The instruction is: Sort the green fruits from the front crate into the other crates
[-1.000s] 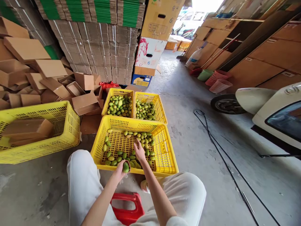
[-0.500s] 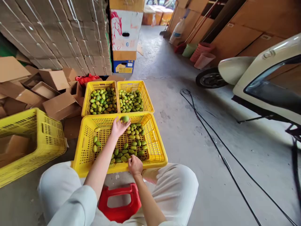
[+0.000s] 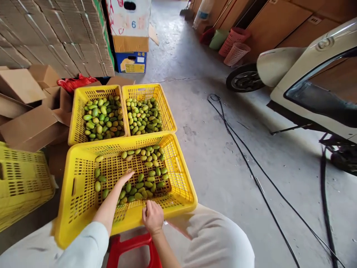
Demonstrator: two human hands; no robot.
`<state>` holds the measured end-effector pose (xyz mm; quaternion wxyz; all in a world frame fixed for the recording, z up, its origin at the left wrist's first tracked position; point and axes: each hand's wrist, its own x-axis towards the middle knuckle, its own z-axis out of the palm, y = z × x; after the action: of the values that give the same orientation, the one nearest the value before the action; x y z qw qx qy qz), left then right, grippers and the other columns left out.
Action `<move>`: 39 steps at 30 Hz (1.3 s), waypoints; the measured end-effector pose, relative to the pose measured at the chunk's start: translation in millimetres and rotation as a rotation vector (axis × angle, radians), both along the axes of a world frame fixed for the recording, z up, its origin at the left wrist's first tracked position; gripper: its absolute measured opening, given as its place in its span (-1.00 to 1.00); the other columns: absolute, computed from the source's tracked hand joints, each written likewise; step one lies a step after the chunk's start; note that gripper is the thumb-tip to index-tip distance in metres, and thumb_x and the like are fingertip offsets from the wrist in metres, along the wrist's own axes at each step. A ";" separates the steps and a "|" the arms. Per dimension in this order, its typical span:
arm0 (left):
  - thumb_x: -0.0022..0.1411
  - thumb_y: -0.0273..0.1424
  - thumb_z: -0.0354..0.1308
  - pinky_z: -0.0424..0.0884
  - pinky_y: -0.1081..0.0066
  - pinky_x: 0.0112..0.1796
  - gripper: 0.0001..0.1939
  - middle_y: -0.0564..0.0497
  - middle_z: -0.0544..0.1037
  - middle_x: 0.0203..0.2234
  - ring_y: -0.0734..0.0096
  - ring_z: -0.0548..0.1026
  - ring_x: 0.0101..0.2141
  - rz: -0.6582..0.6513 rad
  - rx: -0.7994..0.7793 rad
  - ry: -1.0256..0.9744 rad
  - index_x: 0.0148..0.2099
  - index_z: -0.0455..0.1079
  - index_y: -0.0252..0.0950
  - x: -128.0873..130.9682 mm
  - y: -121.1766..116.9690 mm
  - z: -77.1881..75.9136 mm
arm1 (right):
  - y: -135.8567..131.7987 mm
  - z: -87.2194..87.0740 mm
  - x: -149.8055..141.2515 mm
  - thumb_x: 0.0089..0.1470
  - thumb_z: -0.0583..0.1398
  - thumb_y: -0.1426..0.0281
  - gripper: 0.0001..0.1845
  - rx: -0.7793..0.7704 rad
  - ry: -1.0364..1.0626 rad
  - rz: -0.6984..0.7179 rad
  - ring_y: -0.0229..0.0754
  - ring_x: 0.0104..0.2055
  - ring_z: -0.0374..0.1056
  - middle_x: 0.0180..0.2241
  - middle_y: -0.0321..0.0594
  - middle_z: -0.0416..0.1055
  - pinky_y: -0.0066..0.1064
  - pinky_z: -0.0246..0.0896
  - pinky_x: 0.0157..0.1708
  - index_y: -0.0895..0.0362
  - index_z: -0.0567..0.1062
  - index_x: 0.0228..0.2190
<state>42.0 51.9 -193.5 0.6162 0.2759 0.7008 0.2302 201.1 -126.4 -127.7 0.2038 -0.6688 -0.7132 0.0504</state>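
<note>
In front of my knees stands a large yellow plastic crate [image 3: 185, 178] with small green and yellow-green mangoes [image 3: 150, 179] spread over its slatted floor. My left hand [image 3: 126, 176] reaches down into the crate, left of the mangoes. Its fingers stretch to the right, partly turned from view, and no fruit shows in them. My right hand [image 3: 154, 216] is closed over the crate's near rim. Behind it, touching, stand two smaller yellow crates: the left small crate [image 3: 71, 123] and the right small crate [image 3: 167, 111], each holding many mangoes.
Another yellow crate [image 3: 25, 182] is on the left, below loose cardboard boxes [image 3: 30, 124]. Beneath my arms is a red plastic stool [image 3: 134, 243]. Black cables [image 3: 245, 160] cross the floor on the right, near a parked white vehicle [image 3: 304, 70]. Stacked cartons [image 3: 129, 44] stand behind.
My left hand held a green mango above the large crate's far edge; that mango has left it and the hand has come down into the crate. The view has shifted right and closer. My right hand stays at the rim.
</note>
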 end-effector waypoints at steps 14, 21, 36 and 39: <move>-0.01 -0.30 0.38 -0.09 -0.05 0.31 -0.28 -0.21 -0.14 0.42 -0.23 -0.26 0.40 -0.494 0.249 0.252 0.20 0.28 -0.25 105.4 70.3 -97.7 | -10.1 -4.4 0.7 -0.08 0.05 0.57 -0.84 0.001 0.025 0.044 -0.12 -0.53 0.11 -0.59 -0.26 0.20 -0.29 -0.09 -0.44 0.06 0.20 -0.51; 0.00 -0.40 0.38 -0.23 -0.21 0.30 -0.52 -0.24 0.03 0.34 -0.32 -0.25 0.37 -0.356 0.197 0.206 -0.01 0.37 -0.24 124.9 30.0 -109.8 | -13.2 -1.5 -3.5 -0.08 0.05 0.57 -0.83 -0.056 0.038 0.014 -0.11 -0.52 0.11 -0.58 -0.25 0.20 -0.26 -0.11 -0.43 0.06 0.21 -0.50; 0.30 -0.08 -0.05 0.44 -0.01 -0.07 -0.66 -0.24 0.50 -0.16 0.02 0.47 -0.05 -0.009 -0.149 -0.376 -0.18 0.31 -0.25 54.2 1.7 12.4 | -1.9 2.4 -0.6 0.04 0.03 0.53 -0.83 -0.067 0.060 0.019 -0.13 -0.51 0.20 -0.58 -0.25 0.28 -0.28 -0.05 -0.41 0.06 0.24 -0.53; 0.26 0.00 -0.07 0.45 -0.04 -0.08 -0.60 -0.19 0.50 -0.10 -0.03 0.46 -0.01 0.198 -0.123 -0.599 -0.25 0.30 -0.24 36.8 -26.7 77.2 | 10.2 4.2 -1.3 0.11 0.05 0.50 -0.80 -0.181 0.234 -0.096 -0.15 -0.50 0.26 -0.57 -0.24 0.34 -0.32 0.03 -0.41 0.07 0.34 -0.51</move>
<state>78.8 25.2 -116.3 0.7853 0.0886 0.5245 0.3169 199.8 -116.2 -123.5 0.2264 -0.7072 -0.6444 0.1823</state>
